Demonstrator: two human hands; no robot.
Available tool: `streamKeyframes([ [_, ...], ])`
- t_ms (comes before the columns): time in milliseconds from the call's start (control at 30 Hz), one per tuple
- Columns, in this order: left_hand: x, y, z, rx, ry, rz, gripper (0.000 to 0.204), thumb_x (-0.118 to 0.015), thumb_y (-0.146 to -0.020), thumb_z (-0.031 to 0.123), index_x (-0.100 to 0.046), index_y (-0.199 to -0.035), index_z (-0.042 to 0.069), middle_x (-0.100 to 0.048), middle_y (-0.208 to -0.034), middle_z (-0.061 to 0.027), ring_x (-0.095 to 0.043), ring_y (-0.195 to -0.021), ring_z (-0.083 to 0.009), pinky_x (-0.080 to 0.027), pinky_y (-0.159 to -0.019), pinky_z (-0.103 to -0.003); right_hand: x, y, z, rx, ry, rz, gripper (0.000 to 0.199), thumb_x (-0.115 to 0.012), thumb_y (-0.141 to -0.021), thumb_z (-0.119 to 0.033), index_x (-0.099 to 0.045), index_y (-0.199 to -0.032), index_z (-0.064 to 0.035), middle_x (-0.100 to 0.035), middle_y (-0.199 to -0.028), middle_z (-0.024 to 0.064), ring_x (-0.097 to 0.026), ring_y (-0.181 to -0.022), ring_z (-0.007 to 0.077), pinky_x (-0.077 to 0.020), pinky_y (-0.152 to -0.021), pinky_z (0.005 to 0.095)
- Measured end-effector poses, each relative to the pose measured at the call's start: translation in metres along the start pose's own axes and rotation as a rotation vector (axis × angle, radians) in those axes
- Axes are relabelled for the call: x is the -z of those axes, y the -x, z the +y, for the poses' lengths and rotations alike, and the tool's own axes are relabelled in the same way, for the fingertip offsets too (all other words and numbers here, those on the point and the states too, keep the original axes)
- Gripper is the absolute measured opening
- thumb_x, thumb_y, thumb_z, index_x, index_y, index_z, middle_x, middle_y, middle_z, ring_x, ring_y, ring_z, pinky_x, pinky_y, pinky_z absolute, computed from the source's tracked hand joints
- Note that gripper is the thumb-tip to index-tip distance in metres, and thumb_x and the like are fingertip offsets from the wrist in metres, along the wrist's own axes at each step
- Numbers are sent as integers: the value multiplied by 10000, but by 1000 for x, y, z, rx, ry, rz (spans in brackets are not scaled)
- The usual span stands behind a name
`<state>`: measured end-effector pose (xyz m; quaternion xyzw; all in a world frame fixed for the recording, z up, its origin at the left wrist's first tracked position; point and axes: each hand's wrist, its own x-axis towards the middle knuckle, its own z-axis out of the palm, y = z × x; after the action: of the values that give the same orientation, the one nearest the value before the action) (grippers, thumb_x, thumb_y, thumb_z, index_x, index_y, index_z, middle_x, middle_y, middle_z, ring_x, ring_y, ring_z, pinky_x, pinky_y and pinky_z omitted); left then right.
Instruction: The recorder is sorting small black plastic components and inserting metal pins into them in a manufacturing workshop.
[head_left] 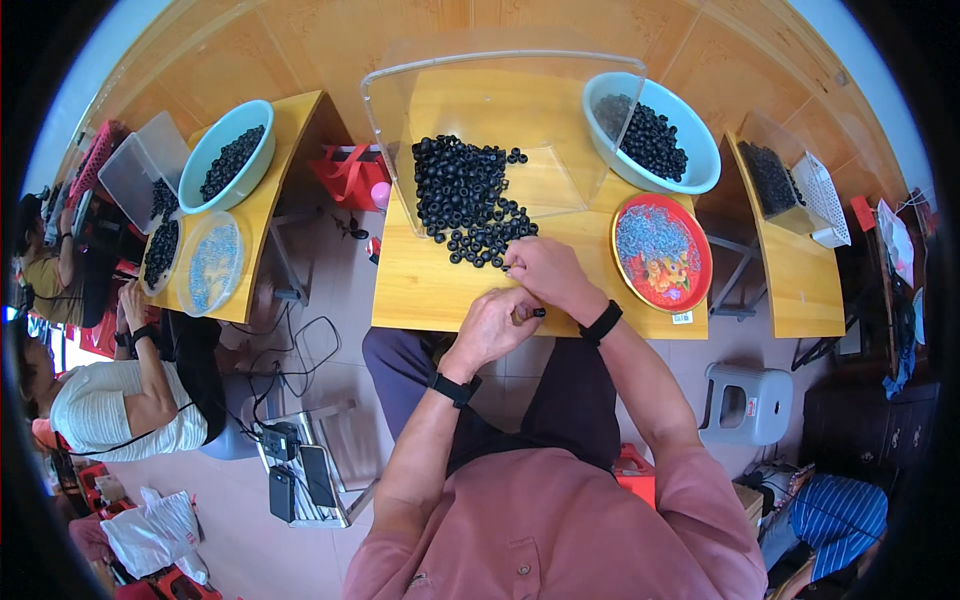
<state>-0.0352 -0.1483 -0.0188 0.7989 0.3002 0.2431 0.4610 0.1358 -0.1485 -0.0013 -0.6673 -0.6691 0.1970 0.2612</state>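
My left hand [495,326] is closed in front of my lap at the table's near edge. A small black piece [540,312] shows at its fingers. Just above it, my right hand [550,272] bends over the table with its fingertips pressed together; what they pinch, if anything, is hidden. Those fingertips are at the near edge of a pile of small black ring-shaped pieces [460,190]. The pile spills out of a clear plastic box [540,185] lying on its side. To the right, a red round tray [668,296] with a flower print holds many small clear-blue bits.
A light blue basin [705,165] of black pieces stands at the table's back right. Another table [290,130] on the left bears a similar basin [262,160]; a person [140,400] sits there. A grey stool [748,403] and a metal stand [340,470] with devices flank me.
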Motion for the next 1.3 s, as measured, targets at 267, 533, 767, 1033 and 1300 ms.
streamKeyframes([
  [267, -3, -3, -10, 124, 222, 111, 172, -785, -859, 88, -687, -979, 13, -710, -800, -38, -605, -666, -72, -500, -627, -249, 24, 22, -1, -26, 5, 44, 103, -654, -810, -123, -665, -878, -46, -687, -803, 181, -675, -778, 404, -521, -692, 498],
  [533, -8, -7, -15, 161, 273, 174, 170, -750, -876, 66, -683, -1014, -9, -743, -823, -86, -651, -692, -89, -533, -646, -259, 28, 56, -9, -40, -158, 47, 117, -660, -830, -85, -664, -929, -24, -693, -801, 199, -688, -770, 390, -541, -683, 461],
  [767, -8, -6, -14, 151, 250, 173, 184, -752, -874, 63, -696, -1035, -7, -742, -823, -77, -651, -693, -85, -537, -656, -255, 25, 65, -7, 48, -130, 168, 116, -674, -849, -86, -666, -950, -28, -701, -854, 181, -685, -764, 387, -550, -685, 449],
  [1033, -6, -6, -13, 135, 227, 147, 188, -761, -885, 77, -711, -1048, -4, -748, -843, -73, -635, -693, -71, -518, -641, -249, 18, 66, -2, 199, 3, 196, 88, -687, -871, -63, -697, -952, -29, -717, -894, 150, -704, -788, 340, -569, -707, 393],
  [1300, 0, -6, -10, 136, 288, 51, 170, -738, -936, 112, -674, -1039, -6, -738, -828, -62, -620, -702, -86, -507, -657, -272, 21, 65, -9, 33, -176, 193, 113, -674, -877, -100, -740, -942, -34, -723, -854, 161, -708, -780, 348, -555, -683, 408],
])
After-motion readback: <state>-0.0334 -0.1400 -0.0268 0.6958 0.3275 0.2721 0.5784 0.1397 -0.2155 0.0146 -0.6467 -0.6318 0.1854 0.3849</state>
